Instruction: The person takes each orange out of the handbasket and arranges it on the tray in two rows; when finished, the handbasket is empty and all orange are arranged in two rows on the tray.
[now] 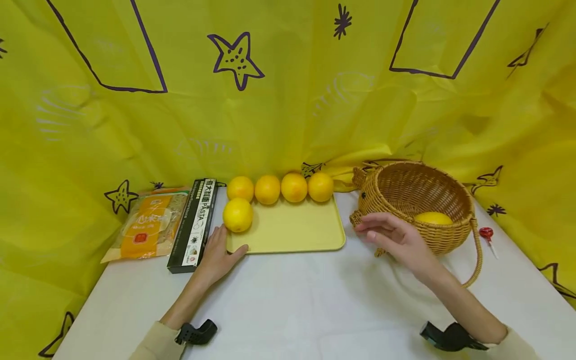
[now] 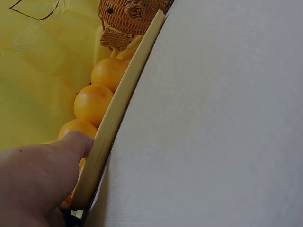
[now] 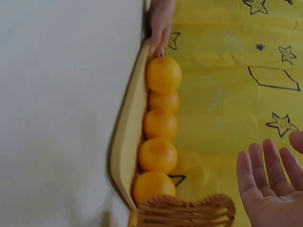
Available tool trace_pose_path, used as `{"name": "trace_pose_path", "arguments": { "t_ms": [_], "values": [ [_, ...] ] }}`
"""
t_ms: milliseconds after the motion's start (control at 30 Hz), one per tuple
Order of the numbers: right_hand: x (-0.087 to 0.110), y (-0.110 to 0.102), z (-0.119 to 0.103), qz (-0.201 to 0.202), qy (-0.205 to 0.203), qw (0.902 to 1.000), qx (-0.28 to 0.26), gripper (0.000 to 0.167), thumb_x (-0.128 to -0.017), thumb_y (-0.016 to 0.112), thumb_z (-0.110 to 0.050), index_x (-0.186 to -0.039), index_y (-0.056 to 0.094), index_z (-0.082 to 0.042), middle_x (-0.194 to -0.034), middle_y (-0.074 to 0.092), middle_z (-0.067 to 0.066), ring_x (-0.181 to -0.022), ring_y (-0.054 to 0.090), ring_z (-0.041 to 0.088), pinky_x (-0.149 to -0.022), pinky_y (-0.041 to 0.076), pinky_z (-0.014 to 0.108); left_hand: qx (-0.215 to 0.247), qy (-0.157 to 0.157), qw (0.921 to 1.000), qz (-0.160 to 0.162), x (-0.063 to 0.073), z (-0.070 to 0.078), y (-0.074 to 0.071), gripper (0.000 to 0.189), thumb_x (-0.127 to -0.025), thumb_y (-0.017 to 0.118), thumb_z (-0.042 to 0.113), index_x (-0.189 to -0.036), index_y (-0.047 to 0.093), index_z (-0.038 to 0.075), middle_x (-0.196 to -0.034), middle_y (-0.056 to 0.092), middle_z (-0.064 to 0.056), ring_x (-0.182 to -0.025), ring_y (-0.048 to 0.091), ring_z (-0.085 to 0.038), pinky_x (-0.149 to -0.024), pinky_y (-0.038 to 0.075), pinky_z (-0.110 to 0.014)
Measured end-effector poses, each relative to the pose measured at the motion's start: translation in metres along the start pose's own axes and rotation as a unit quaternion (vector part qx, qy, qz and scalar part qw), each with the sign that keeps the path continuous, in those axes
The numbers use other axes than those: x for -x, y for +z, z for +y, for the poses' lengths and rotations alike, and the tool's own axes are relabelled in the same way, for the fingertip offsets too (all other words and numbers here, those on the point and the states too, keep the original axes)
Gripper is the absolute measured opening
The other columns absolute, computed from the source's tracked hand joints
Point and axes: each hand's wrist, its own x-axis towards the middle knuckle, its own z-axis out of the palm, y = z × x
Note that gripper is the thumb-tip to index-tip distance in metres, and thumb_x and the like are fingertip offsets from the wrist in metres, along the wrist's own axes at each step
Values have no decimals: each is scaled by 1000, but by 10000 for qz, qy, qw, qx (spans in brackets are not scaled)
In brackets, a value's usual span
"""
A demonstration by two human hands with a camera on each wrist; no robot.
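Observation:
A pale yellow tray [image 1: 294, 227] lies on the white table with several oranges [image 1: 294, 187] on it. They form a row along its back edge, with one more orange [image 1: 237, 215] in front at the left. My left hand [image 1: 219, 255] rests at the tray's near left corner, fingers along the left side and thumb on the front rim. In the left wrist view the thumb [image 2: 78, 142] touches the rim. My right hand [image 1: 400, 242] hovers before the wicker basket [image 1: 443, 240], holding nothing, its fingers relaxed and apart in the right wrist view. A yellow fruit [image 1: 433, 218] lies inside the basket.
Left of the tray are a black and white pasta box [image 1: 195, 225] and an orange-labelled food bag [image 1: 150, 225]. A red lollipop [image 1: 487, 233] lies right of the basket, near its hanging handle [image 1: 478, 255]. A yellow patterned curtain [image 1: 288, 110] stands behind the table.

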Motion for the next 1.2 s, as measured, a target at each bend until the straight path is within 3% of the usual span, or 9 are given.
{"name": "trace_pose_path", "arguments": {
  "t_ms": [167, 333, 433, 567, 667, 833, 1000, 1200],
  "values": [
    [-22, -41, -18, -122, -511, 9929, -1067, 32, -98, 39, 10, -125, 55, 3, -112, 70, 5, -104, 68, 14, -87, 57, 26, -16, -17, 10000, -65, 0, -2, -1, 93, -93, 60, 41, -153, 9, -8, -160, 12, -28, -150, 4, -44, -122, 6, -57],
    [-50, -91, -21, -951, -716, 9725, -2000, 39, -99, 26, 13, -126, 54, 7, -114, 68, 13, -104, 68, 21, -90, 56, 30, -26, -55, 9999, -117, 0, -1, -1, 93, -93, 60, 41, -153, 8, -7, -160, 11, -28, -150, 3, -44, -122, 5, -57],
    [-67, -118, -21, -1354, -571, 9695, -1962, 42, -100, 24, 12, -127, 54, 6, -116, 68, 13, -105, 68, 22, -92, 56, 30, -49, -92, 9998, -149, 1, -1, -2, 94, -93, 60, 42, -153, 7, -7, -160, 9, -28, -150, 2, -44, -122, 5, -57],
    [-87, -147, -25, -1609, -338, 9784, -1254, 42, -100, 26, 11, -130, 55, 2, -118, 68, 9, -104, 68, 18, -91, 56, 28, -34, -104, 9998, -160, 1, -1, -2, 94, -93, 59, 42, -153, 6, -7, -160, 9, -28, -150, 2, -43, -122, 5, -57],
    [-100, -163, -26, -1799, -260, 9798, -837, 42, -100, 27, 11, -131, 53, 2, -120, 67, 8, -107, 68, 17, -91, 56, 26, -14, -73, 9999, -151, 1, 0, -2, 93, -93, 60, 41, -153, 7, -8, -160, 10, -28, -150, 2, -43, -122, 5, -57],
    [-112, -178, -22, -2339, -62, 9705, -575, 43, -100, 24, 10, -133, 51, 3, -125, 64, 7, -112, 66, 16, -94, 54, 25, -26, -27, 9999, -107, 1, 0, -3, 93, -93, 60, 40, -152, 7, -9, -160, 11, -29, -149, 3, -45, -122, 5, -58],
    [-120, -189, -9, -3060, 297, 9483, -789, 46, -102, 17, 6, -138, 46, 2, -133, 60, 6, -119, 62, 16, -100, 51, 26, 7, -1, 10000, -54, 3, 0, -2, 93, -93, 60, 40, -153, 8, -8, -160, 11, -29, -149, 3, -45, -121, 5, -59],
    [-128, -202, 10, -3927, 1368, 9021, -1153, 49, -104, 11, 0, -146, 37, -1, -144, 52, 0, -128, 55, 14, -107, 47, 29, 24, -43, 10000, -82, 4, 1, -3, 93, -93, 60, 40, -152, 8, -8, -160, 11, -29, -149, 3, -45, -122, 4, -58]
  ]
}}
